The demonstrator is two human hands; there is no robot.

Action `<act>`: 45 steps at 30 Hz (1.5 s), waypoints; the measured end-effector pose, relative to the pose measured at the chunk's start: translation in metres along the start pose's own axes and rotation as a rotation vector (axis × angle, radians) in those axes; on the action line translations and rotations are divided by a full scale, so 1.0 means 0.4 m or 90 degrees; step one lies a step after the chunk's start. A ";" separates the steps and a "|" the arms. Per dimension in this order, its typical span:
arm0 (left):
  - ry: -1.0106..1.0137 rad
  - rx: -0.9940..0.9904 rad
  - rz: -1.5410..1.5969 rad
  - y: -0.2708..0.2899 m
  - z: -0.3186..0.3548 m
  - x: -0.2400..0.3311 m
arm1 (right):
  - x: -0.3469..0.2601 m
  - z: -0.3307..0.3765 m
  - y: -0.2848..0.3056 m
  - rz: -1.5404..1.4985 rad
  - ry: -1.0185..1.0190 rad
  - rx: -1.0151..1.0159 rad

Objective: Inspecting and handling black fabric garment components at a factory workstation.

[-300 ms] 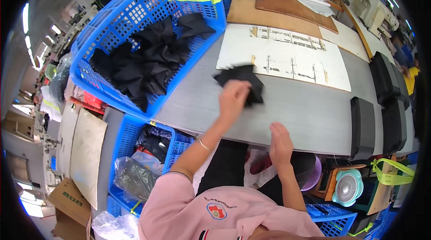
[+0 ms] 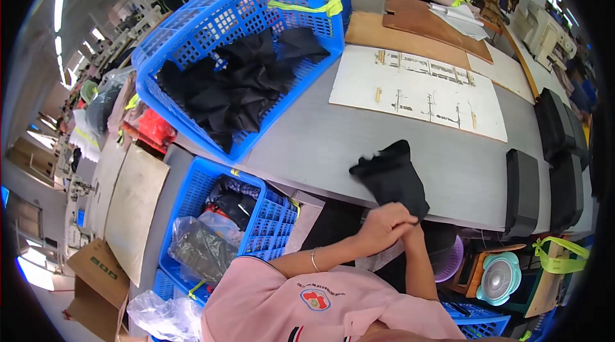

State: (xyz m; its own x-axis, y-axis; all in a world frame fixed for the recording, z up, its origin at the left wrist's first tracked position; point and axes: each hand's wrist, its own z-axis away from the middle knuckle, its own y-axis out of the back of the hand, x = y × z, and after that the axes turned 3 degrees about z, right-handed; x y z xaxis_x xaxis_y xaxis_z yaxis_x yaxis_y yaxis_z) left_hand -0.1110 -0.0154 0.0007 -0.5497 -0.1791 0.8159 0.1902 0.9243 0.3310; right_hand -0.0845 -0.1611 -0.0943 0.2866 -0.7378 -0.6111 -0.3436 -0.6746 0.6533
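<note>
A black fabric piece [image 2: 397,179] with a jagged left edge is held over the near edge of the grey table. My left hand [image 2: 384,225] is closed on its lower corner. Right beside it, my right hand [image 2: 413,232] meets the left at the same corner. Its fingers are mostly hidden behind the left hand, so their grip does not show. At the upper left, a large blue basket [image 2: 234,150] holds a heap of similar black pieces [image 2: 240,82].
A white marked board [image 2: 419,89] lies on the table [image 2: 301,143], with brown boards [image 2: 442,28] behind it. Black block-shaped stacks [image 2: 522,191] stand on the right. Below the table are a smaller blue crate [image 2: 272,220] with plastic bags and a turquoise round fan-like object [image 2: 501,278].
My left hand has drawn the black fabric piece from the middle of the table toward me and to the right. My hands, apart before, now meet at its corner. The view has shifted slightly.
</note>
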 end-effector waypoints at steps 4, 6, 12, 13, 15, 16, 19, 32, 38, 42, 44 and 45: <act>0.023 -0.083 0.112 -0.023 0.062 0.050 | 0.014 -0.031 0.018 -0.542 -0.320 -0.006; 0.032 -0.082 0.172 -0.033 0.084 0.065 | 0.003 -0.045 0.017 -0.783 -0.439 0.024; 0.032 -0.284 0.377 -0.068 0.155 0.117 | -0.004 -0.087 -0.007 -1.001 -0.534 0.267; 0.028 -0.303 0.385 -0.070 0.165 0.120 | 0.003 -0.088 -0.008 -0.942 -0.595 0.277; 0.020 -0.333 0.398 -0.078 0.177 0.122 | 0.018 -0.087 -0.008 -0.823 -0.600 0.226; 0.066 -0.307 0.432 -0.080 0.172 0.115 | 0.023 -0.082 -0.004 -0.815 -0.607 0.227; 0.225 -0.209 0.537 -0.081 0.142 0.084 | 0.009 -0.048 0.009 -0.917 -0.635 0.203; 0.137 0.046 0.329 0.012 0.017 -0.015 | -0.144 -0.014 -0.079 -1.224 -0.097 -0.083; 0.073 0.157 0.187 0.063 -0.038 -0.020 | -0.113 0.017 -0.058 -0.965 -0.262 -0.056; 0.007 0.240 0.143 0.073 -0.053 0.000 | -0.156 0.014 -0.024 -1.016 -0.318 -0.110; -0.011 0.262 0.137 0.067 -0.069 -0.020 | -0.179 0.006 -0.025 -1.028 -0.335 -0.112; 0.046 0.253 0.160 0.063 -0.078 -0.039 | -0.189 0.006 -0.029 -0.993 -0.379 -0.044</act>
State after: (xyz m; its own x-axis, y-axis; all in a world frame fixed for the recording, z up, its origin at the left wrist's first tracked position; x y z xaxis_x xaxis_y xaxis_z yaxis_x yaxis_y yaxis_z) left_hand -0.0721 0.0000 0.0110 -0.4662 0.0565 0.8829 -0.0234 0.9968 -0.0761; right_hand -0.1043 -0.0974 -0.0568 -0.0690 0.6969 -0.7138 -0.0329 -0.7167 -0.6966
